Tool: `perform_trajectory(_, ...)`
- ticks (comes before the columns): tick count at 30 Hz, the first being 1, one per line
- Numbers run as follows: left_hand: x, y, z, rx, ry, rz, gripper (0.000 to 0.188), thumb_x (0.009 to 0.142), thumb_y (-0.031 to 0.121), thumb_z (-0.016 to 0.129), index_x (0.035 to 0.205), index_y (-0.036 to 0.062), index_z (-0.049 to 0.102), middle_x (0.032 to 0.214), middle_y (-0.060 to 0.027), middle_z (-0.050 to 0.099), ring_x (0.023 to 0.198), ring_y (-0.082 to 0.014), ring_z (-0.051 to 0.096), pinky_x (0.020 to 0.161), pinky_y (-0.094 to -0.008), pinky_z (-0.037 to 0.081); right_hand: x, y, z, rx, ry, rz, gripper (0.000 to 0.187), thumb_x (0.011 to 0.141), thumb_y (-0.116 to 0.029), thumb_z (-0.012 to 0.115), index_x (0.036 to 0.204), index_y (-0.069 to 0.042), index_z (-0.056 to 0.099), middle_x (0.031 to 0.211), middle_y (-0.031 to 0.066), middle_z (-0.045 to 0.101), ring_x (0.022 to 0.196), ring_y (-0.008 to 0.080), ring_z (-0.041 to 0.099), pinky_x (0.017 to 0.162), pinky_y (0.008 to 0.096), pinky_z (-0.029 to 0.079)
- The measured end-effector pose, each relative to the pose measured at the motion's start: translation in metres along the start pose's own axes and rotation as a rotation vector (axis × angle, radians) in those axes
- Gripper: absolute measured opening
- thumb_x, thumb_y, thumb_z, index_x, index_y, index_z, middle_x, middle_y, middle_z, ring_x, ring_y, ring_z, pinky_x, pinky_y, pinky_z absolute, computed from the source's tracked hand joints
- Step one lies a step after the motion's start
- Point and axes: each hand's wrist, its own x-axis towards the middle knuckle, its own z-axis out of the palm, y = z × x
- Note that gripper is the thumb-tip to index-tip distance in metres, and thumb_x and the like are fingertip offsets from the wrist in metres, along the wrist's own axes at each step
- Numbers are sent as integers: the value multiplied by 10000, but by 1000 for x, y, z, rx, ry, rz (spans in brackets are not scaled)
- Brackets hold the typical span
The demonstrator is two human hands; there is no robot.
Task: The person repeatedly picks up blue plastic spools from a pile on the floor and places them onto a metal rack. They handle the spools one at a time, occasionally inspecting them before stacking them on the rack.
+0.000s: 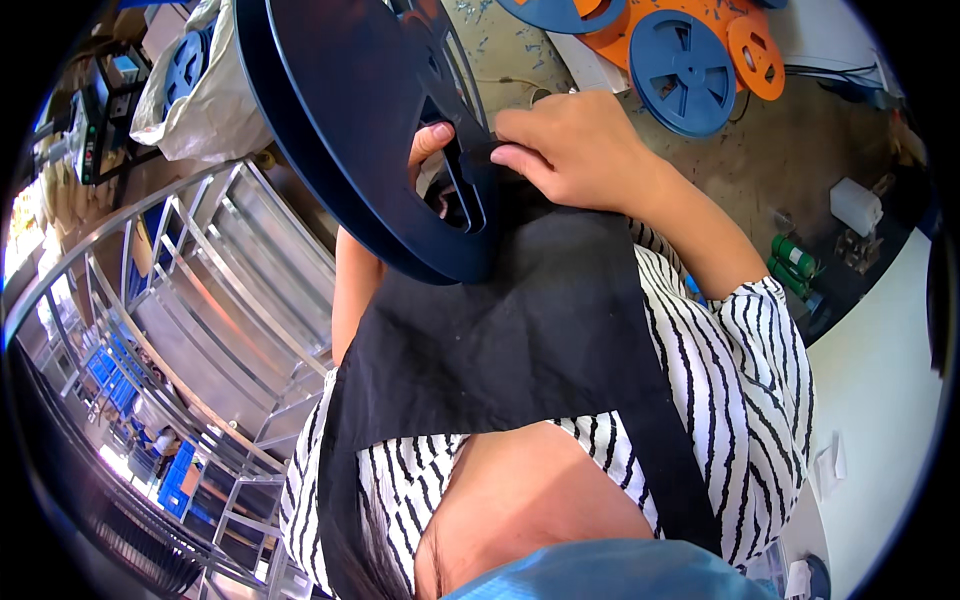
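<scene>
A large dark blue plastic reel [340, 110] with two flanges stands tilted in front of my black apron, its lower rim near the cloth. My left hand [430, 142] grips it, the thumb showing through a cutout in the flange; the other fingers are mostly hidden behind it. At the right edge of the reel, my right hand [580, 150] is closed, thumb and fingers pinching a thin dark piece [486, 153] that reaches toward the cutout. Whether this is a blade or a plastic strip I cannot tell.
Blue reels [682, 72] and an orange reel [756, 57] lie beyond my right hand, with small blue scraps on the floor. At left stand a metal frame rack [215, 290] and a pale sack [205, 125] holding blue reels. Green cylinders [793, 257] and a white container [856, 206] are at right.
</scene>
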Motion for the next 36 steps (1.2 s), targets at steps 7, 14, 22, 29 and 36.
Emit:
perform_trajectory(7, -16, 14, -7, 57, 47, -86, 607, 763, 141, 762, 1287, 17, 481, 1187, -121, 590, 1070, -242, 578, 967, -351, 424, -4, -16, 11, 8, -108, -106, 179, 807, -277, 661, 760, -138, 557, 581, 49, 527, 572, 248, 566, 497, 379, 404)
perform_trajectory(14, -14, 10, -14, -13, 17, -37, 619, 777, 157, 763, 1301, 15, 464, 1184, -125, 593, 1081, -240, 575, 971, -364, 426, 21, -12, 13, -30, 21, 19, 196, 855, -333, 605, 806, -144, 586, 600, 84, 591, 603, 293, 614, 528, 415, 448)
perform_trajectory(22, -10, -4, -32, -94, -15, -20, 590, 808, 165, 726, 1300, 0, 446, 1198, -130, 587, 1109, -248, 569, 980, -375, 422, 11, -22, 18, -1, -125, -74, 185, 828, -341, 626, 791, -164, 588, 592, 78, 579, 599, 291, 606, 523, 409, 442)
perform_trajectory(29, -11, 7, -35, -631, -271, 29, 732, 839, 433, 652, 1344, -31, 395, 1269, -199, 516, 1160, -276, 538, 981, -407, 462, 13, 47, 16, 1190, 711, 443, 182, 961, -192, 522, 829, -67, 540, 718, -27, 529, 618, 75, 467, 574, 246, 391)
perform_trajectory(36, -12, -3, -12, -945, -447, 292, 840, 819, 556, 635, 1424, 97, 276, 1232, -174, 438, 1188, -324, 482, 969, -432, 468, 31, 40, 69, 1286, 576, 425, 149, 949, -170, 537, 1023, -42, 551, 830, 23, 571, 771, 107, 537, 730, 256, 431)
